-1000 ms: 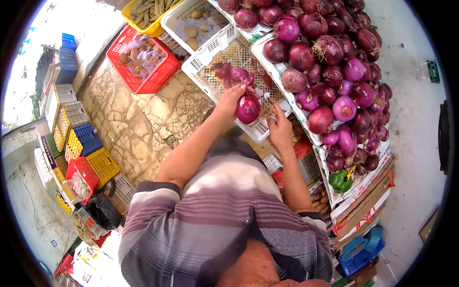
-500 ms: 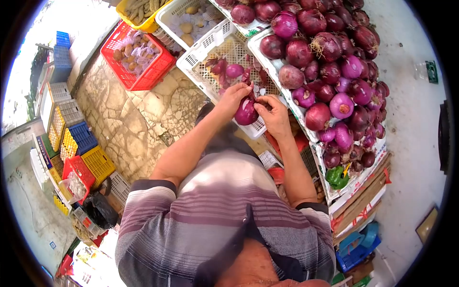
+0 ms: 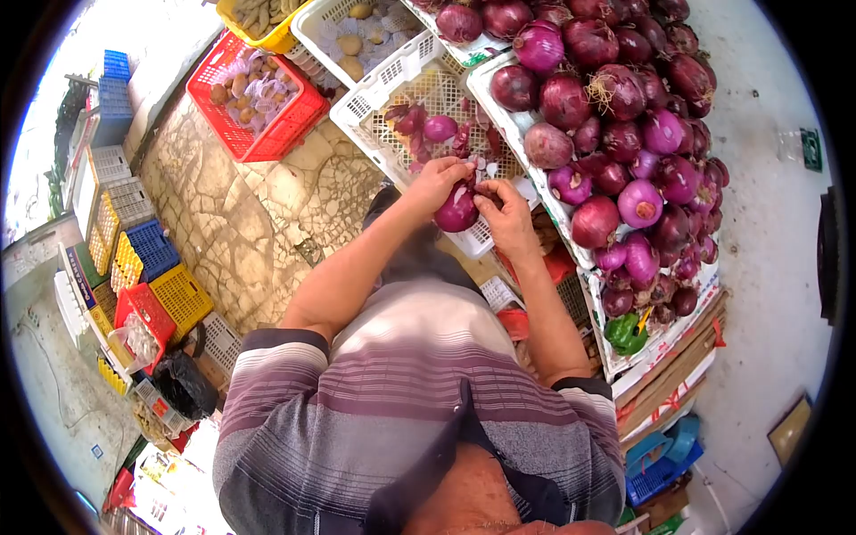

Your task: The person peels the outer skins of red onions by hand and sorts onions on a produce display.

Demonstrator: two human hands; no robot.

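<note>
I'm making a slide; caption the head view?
Left hand holding an onion, right hand at its side, at a white crate.

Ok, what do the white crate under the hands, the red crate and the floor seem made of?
White crate: likely hard plastic, fairly matte, given its regular moulded slots. Red crate: probably plastic too, evenly coloured, perhaps slightly glossy, with lattice walls. Floor: stone or printed tile, I can't tell which; seemingly smooth, with pale patches and dark veins.

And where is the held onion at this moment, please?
In the head view, the onion is just above centre, between left hand and right hand, by the near end of the white crate holding peels.
</note>
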